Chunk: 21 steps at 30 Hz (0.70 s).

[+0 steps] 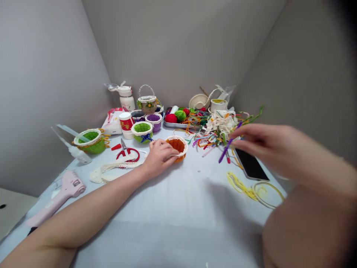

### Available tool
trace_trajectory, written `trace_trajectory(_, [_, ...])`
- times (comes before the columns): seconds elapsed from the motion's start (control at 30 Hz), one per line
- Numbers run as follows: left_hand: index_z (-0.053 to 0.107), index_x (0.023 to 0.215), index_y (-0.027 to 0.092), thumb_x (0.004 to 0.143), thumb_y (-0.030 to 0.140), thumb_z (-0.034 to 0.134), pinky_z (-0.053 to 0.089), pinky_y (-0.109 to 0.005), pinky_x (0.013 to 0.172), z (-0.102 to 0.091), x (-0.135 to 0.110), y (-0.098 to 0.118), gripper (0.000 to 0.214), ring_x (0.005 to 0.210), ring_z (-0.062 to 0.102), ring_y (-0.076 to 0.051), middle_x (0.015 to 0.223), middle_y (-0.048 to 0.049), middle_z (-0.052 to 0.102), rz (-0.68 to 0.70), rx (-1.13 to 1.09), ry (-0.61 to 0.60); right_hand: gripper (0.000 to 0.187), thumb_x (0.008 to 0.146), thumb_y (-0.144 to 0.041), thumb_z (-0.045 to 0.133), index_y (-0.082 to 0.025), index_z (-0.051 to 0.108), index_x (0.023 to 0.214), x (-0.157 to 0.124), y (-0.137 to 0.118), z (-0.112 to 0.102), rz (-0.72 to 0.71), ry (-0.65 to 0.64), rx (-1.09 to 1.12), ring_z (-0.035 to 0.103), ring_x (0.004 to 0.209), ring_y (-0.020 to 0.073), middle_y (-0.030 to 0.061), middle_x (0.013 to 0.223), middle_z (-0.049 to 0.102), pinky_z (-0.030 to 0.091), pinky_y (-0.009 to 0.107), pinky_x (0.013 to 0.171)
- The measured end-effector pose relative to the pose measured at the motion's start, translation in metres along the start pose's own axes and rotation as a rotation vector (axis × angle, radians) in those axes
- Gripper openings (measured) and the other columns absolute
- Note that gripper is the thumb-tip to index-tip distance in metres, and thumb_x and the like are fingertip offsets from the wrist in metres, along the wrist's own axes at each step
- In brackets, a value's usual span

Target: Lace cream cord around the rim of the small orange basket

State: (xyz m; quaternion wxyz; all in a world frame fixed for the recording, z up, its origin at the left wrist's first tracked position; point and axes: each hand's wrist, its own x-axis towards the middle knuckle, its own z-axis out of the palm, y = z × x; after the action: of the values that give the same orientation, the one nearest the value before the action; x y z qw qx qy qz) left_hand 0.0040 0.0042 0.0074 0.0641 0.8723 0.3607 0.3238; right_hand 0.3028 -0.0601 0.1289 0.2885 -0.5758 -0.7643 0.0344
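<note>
My left hand (159, 157) rests on the table with its fingers curled round the side of a small orange woven basket (177, 147) that has a white lace rim. My right hand (258, 142) hovers above the table to the right, its fingers pinched on a purple pipe cleaner (226, 149) that hangs down towards the table. Just behind it lies a heap of coloured pipe cleaners and cream raffia (220, 128).
Red scissors (126, 152) and a lace strip (111, 169) lie left of the orange basket. Green baskets (93, 141) (142, 131), a purple basket (154, 121), a pink glue gun (60, 195), a black phone (250, 165), yellow cord (245, 188) and a tray of yarn (178, 117) surround the work spot.
</note>
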Motion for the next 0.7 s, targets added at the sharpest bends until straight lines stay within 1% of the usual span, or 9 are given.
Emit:
trace_trajectory(0.03, [0.074,0.1,0.028,0.092,0.026,0.06,0.028,-0.041,0.087,0.0,0.0,0.0,0.017,0.098,0.051,-0.022,0.093,-0.0027,0.072,-0.004,-0.002,-0.002,0.022,0.086,-0.044,0.061,-0.028,0.069,0.098,0.004,-0.013,0.012,0.015,-0.111,-0.045,0.043,0.047,0.0131,-0.0003,0.063,0.06,0.032,0.027,0.047])
trace_trajectory(0.1, [0.074,0.1,0.027,0.092,0.025,0.06,0.028,-0.041,0.088,0.0,0.0,0.001,0.016,0.097,0.051,-0.022,0.092,-0.0024,0.072,-0.002,-0.008,0.002,0.018,0.088,-0.036,0.058,-0.027,0.071,0.095,0.014,-0.035,0.037,0.042,-0.22,-0.093,0.052,0.054,0.0142,0.0008,0.071,0.065,0.037,0.027,0.053])
trace_trajectory(0.17, [0.074,0.1,0.027,0.091,0.025,0.061,0.028,-0.041,0.088,0.0,-0.001,0.001,0.015,0.097,0.051,-0.022,0.093,-0.002,0.072,0.007,-0.014,0.011,0.018,0.085,-0.036,0.062,-0.025,0.072,0.096,0.025,-0.049,0.061,0.039,-0.274,-0.116,0.057,0.062,0.0156,0.0023,0.077,0.067,0.037,0.027,0.057])
trace_trajectory(0.23, [0.074,0.1,0.026,0.091,0.026,0.061,0.028,-0.04,0.088,0.0,-0.001,0.001,0.015,0.097,0.05,-0.022,0.093,-0.002,0.071,0.012,-0.017,0.016,0.022,0.081,-0.039,0.068,-0.025,0.072,0.097,0.031,-0.055,0.08,0.017,-0.32,-0.127,0.058,0.067,0.0162,0.0023,0.078,0.068,0.035,0.026,0.058])
trace_trajectory(0.33, [0.074,0.098,0.026,0.092,0.027,0.06,0.029,-0.04,0.087,0.001,0.0,0.0,0.015,0.098,0.05,-0.022,0.092,-0.0027,0.071,0.014,-0.014,0.018,0.013,0.083,-0.034,0.065,-0.025,0.072,0.09,0.035,-0.057,0.098,-0.016,-0.364,-0.111,0.057,0.065,0.0147,0.0007,0.075,0.068,0.032,0.025,0.058])
trace_trajectory(0.4, [0.074,0.098,0.027,0.092,0.027,0.06,0.028,-0.04,0.086,0.001,0.001,0.0,0.015,0.098,0.05,-0.023,0.092,-0.0027,0.071,0.018,-0.012,0.016,0.013,0.086,-0.024,0.059,-0.024,0.072,0.083,0.036,-0.057,0.103,-0.039,-0.352,-0.077,0.057,0.065,0.0135,0.0004,0.074,0.068,0.033,0.025,0.06])
trace_trajectory(0.47, [0.074,0.098,0.027,0.091,0.026,0.061,0.028,-0.04,0.087,0.001,0.001,0.0,0.014,0.097,0.05,-0.022,0.092,-0.0022,0.071,0.018,-0.014,0.016,0.017,0.087,-0.02,0.056,-0.022,0.072,0.082,0.037,-0.057,0.105,-0.034,-0.287,-0.061,0.059,0.067,0.0136,0.0013,0.074,0.069,0.034,0.024,0.063])
trace_trajectory(0.6, [0.074,0.097,0.027,0.091,0.025,0.062,0.028,-0.041,0.088,0.001,0.001,-0.001,0.014,0.097,0.051,-0.022,0.093,-0.0016,0.072,0.003,-0.02,0.02,0.017,0.09,-0.024,0.054,-0.02,0.069,0.087,0.041,-0.057,0.107,0.065,-0.137,-0.128,0.062,0.075,0.0173,0.0046,0.081,0.071,0.036,0.026,0.067])
trace_trajectory(0.7, [0.074,0.098,0.026,0.091,0.026,0.061,0.029,-0.041,0.089,0.002,0.0,-0.002,0.014,0.098,0.051,-0.022,0.094,-0.0022,0.072,-0.019,-0.03,0.017,0.016,0.091,-0.023,0.052,-0.021,0.068,0.089,0.041,-0.056,0.106,0.081,-0.145,-0.151,0.063,0.079,0.0185,0.0054,0.083,0.071,0.035,0.026,0.068])
